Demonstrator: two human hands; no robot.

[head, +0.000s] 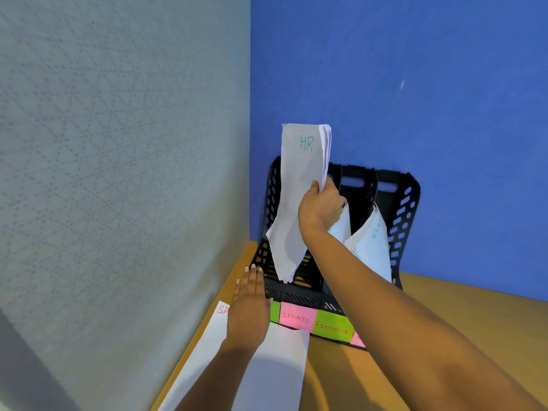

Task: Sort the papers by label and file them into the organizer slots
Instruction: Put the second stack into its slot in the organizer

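Over the left end of the black organizer [400, 209], in the far corner of the table [444, 321]: a stack of papers [299, 179] marked "HR", held upright, its lower end sagging down toward the leftmost slots. Can't tell whether it has entered a slot yet.

Handling: thin white sheets, light, floppy. The stack bows and its bottom corner curls. Loose sheets fan at the top right edge and would likely slip apart under a slack grip. Best held firmly along one long edge, near the middle, as it is now.

Right hand [321, 207]: arm stretched forward across the table, fingers and thumb clamped on the stack's right edge about halfway up.

Left hand [249, 304]: flat, fingers straight, palm down on the sheets [281, 360] lying near the organizer's front, holding nothing.

Front labels read "SPORTS" [296, 318] and "FINANCE" [332, 330]; the green one at the left is mostly hidden. More filed papers [370, 244] stand in a slot to the right.
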